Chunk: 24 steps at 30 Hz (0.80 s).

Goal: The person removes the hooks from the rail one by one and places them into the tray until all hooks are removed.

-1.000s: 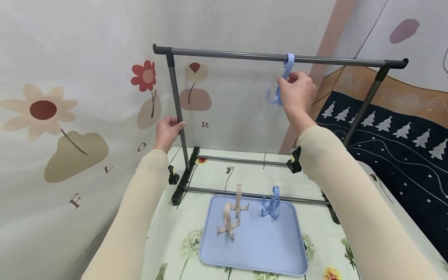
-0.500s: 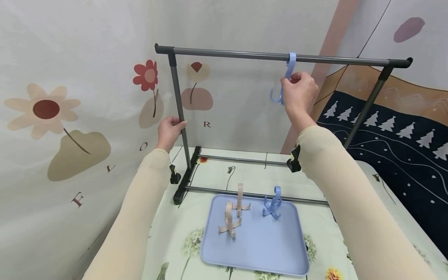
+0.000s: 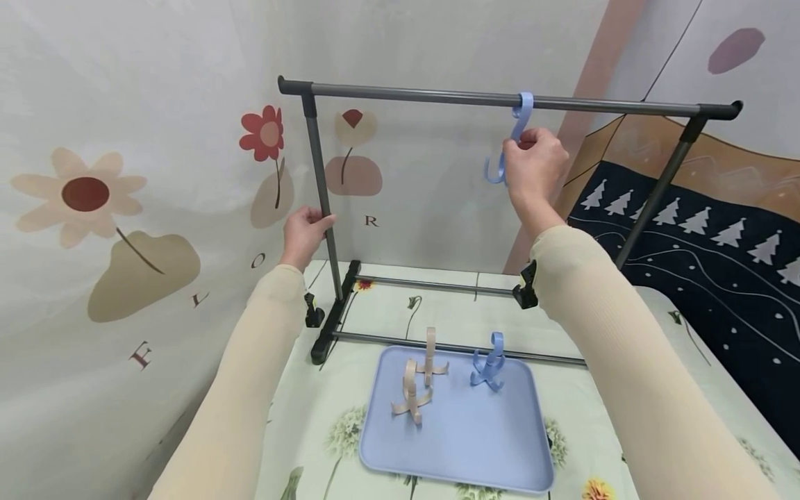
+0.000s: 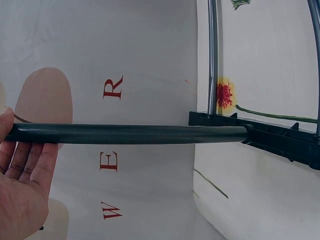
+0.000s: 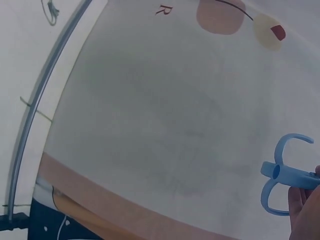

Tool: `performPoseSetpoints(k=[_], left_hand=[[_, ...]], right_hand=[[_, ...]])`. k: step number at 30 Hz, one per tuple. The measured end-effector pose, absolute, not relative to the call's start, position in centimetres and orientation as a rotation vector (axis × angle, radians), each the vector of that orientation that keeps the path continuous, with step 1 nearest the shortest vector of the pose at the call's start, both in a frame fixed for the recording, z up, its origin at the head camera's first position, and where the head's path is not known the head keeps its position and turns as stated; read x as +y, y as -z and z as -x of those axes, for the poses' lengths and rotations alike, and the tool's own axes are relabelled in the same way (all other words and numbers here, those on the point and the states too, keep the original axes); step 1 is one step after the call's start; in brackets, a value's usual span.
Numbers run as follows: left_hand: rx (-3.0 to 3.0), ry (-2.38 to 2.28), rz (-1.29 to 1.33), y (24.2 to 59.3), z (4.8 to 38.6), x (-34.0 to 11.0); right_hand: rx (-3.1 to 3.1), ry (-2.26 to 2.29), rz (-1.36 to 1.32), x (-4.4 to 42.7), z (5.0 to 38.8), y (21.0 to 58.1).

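A dark metal garment rack [image 3: 425, 94] stands on the table. My left hand [image 3: 305, 235] grips its left upright [image 4: 130, 134] between thumb and fingers, at about mid-height. Over the top bar, right of centre, loops the upper curl of a blue multi-prong hook [image 3: 522, 114]. My right hand [image 3: 535, 163] pinches that hook's stem just below the bar; in the right wrist view its lower prongs [image 5: 280, 175] stick out past the fingers. A second blue hook [image 3: 489, 364] and two beige hooks [image 3: 430, 361] [image 3: 410, 399] stand on the blue tray [image 3: 462, 444].
The tray lies in front of the rack's lower front bar [image 3: 375, 339], on a flower-printed cloth [image 3: 312, 417]. A printed curtain [image 3: 187, 139] hangs behind and to the left. Dark fabric with white trees [image 3: 706, 264] is at the right.
The whole scene shifts slightly right in the head view. Both hands keep their hold, the right on the hook at the bar, the left on the upright.
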<state>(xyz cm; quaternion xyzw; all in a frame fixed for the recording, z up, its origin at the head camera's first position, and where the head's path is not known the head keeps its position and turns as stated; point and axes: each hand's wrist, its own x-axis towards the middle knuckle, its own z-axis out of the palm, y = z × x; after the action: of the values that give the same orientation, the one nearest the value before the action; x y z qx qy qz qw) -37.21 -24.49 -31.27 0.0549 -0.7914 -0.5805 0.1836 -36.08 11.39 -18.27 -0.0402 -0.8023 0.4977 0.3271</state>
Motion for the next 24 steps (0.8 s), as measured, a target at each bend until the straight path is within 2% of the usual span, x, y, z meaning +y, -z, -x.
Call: performPoseSetpoints(k=[17, 24], left_hand=[[-2.242, 1.642, -0.141, 31.4, 37.5, -24.2], [-2.247, 1.624, -0.142, 31.4, 37.4, -24.2]], right_hand=[[-2.1, -1.12, 0.098, 12.3, 35.9, 15.1], [-2.093, -1.169, 0.071, 12.0, 35.2, 15.0]])
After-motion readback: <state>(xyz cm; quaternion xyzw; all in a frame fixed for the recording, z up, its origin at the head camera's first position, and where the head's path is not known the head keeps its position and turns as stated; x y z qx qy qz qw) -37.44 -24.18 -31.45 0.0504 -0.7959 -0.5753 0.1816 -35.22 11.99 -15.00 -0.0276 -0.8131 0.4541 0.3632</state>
